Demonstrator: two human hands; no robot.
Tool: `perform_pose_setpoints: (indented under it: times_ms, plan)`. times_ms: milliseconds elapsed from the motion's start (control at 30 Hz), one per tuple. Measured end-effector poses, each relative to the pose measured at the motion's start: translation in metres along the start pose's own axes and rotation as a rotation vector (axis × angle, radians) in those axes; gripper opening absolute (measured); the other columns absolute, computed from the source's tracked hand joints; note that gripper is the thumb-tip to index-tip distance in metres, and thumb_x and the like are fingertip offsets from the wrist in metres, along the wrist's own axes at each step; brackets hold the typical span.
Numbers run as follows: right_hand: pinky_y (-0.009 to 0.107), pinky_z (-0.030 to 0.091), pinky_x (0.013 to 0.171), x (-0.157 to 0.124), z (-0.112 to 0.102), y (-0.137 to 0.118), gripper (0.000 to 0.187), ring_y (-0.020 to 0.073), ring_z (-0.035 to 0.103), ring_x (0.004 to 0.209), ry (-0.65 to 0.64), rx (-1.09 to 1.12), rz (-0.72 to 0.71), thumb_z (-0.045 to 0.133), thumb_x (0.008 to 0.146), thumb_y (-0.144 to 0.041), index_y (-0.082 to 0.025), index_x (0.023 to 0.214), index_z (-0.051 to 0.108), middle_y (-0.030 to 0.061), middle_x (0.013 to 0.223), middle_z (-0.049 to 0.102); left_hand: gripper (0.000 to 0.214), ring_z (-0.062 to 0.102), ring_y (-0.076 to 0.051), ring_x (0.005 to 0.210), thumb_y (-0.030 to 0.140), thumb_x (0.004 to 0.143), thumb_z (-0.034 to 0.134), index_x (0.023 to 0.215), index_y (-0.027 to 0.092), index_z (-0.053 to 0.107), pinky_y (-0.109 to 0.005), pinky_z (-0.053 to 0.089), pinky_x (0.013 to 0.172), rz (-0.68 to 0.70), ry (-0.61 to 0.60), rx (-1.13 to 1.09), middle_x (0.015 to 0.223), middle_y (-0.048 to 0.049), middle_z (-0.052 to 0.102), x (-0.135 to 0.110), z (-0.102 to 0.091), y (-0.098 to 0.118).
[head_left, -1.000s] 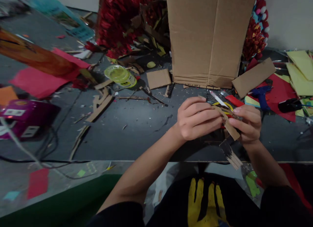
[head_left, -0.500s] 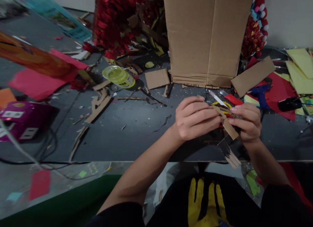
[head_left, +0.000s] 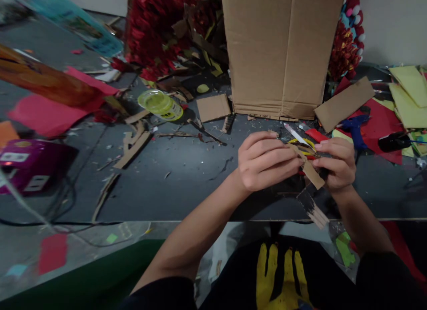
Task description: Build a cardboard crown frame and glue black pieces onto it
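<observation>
Two bare hands meet over the right part of the dark table, with a narrow cardboard strip between them, nearer than the tall cardboard box. The left hand has its fingers closed on the strip; the right hand is curled, fingertips drawn narrow beside it, but whether they grip it cannot be told. Light, even pressure close to the worked spot would likely spare the card from creasing. The left thumb is hidden, fingers cover part of the strip, and the yellow loop beyond is too covered to identify. The box's top is cut off.
</observation>
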State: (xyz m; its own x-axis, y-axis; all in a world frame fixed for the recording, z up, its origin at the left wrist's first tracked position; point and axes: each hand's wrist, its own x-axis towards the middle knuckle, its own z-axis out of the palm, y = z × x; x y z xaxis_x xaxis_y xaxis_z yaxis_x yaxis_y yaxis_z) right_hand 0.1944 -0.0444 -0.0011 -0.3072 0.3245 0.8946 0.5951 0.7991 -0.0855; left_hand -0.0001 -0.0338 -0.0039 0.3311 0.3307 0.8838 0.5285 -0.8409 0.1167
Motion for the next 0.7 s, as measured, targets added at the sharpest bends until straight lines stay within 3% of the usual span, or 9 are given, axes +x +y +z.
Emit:
perform_pose_setpoints:
  times_ms: [167, 433, 700]
  plan:
    - [0.031, 0.052, 0.073, 0.0011, -0.0006, -0.0017, 0.016, 0.0135, 0.062, 0.088, -0.112, 0.054, -0.011, 0.051, 0.090, -0.024, -0.027, 0.100, 0.063, 0.0005, 0.098, 0.066, 0.006, 0.061, -0.010, 0.072, 0.028, 0.077, 0.068, 0.083, 0.030, 0.067, -0.031, 0.052, 0.080, 0.020, 0.038, -0.121, 0.073, 0.0061, 0.068, 0.0009, -0.0001, -0.0012]
    - [0.029, 0.052, 0.068, -0.0010, -0.0036, 0.0002, 0.013, 0.0128, 0.061, 0.081, 0.014, 0.022, 0.000, 0.056, 0.088, -0.022, -0.029, 0.086, 0.067, -0.0036, 0.084, 0.067, 0.007, 0.060, -0.010, 0.071, 0.029, 0.077, 0.068, 0.083, 0.031, 0.067, -0.031, 0.052, 0.081, 0.049, 0.025, -0.034, 0.070, 0.0063, 0.068, -0.0005, 0.0002, -0.0018]
    - [0.032, 0.052, 0.068, -0.0023, -0.0023, 0.0010, 0.012, 0.0147, 0.060, 0.081, 0.029, 0.065, 0.010, 0.057, 0.086, -0.023, -0.031, 0.085, 0.066, -0.0045, 0.086, 0.068, 0.010, 0.060, -0.010, 0.072, 0.027, 0.076, 0.069, 0.084, 0.031, 0.067, -0.031, 0.052, 0.082, 0.042, 0.032, -0.083, 0.072, 0.0065, 0.068, 0.0006, -0.0015, -0.0010]
